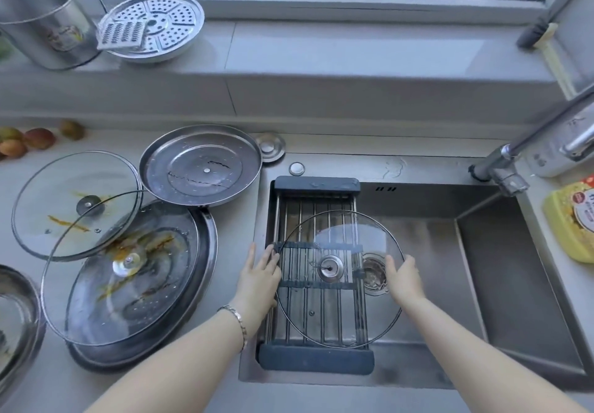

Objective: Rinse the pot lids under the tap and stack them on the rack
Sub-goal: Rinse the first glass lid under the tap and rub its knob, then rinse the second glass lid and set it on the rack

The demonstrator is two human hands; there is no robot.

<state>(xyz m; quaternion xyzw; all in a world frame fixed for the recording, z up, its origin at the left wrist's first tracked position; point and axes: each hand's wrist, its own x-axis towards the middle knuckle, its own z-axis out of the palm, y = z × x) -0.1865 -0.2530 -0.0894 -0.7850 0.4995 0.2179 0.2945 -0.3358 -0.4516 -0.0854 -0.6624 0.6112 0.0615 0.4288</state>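
Observation:
I hold a clear glass lid (340, 310) with a steel knob, flat over the dark-framed wire rack (316, 184) that spans the left part of the sink. My left hand (260, 277) grips its left rim and my right hand (403, 279) its right rim. On the counter to the left lie two more glass lids smeared with orange sauce, one (64, 207) leaning over the other (122, 271), which rests on a dark steel pan. A steel lid (199, 167) lies upside down behind them. The tap (501, 168) reaches in from the right; no water shows.
The sink basin (482, 252) with its drain (374, 273) lies to the right of the rack. A yellow sponge pack (575, 220) sits at the right edge. On the sill stand a steel jug (41, 24) and a steamer plate (160, 27). Fruit (35, 139) lies at far left.

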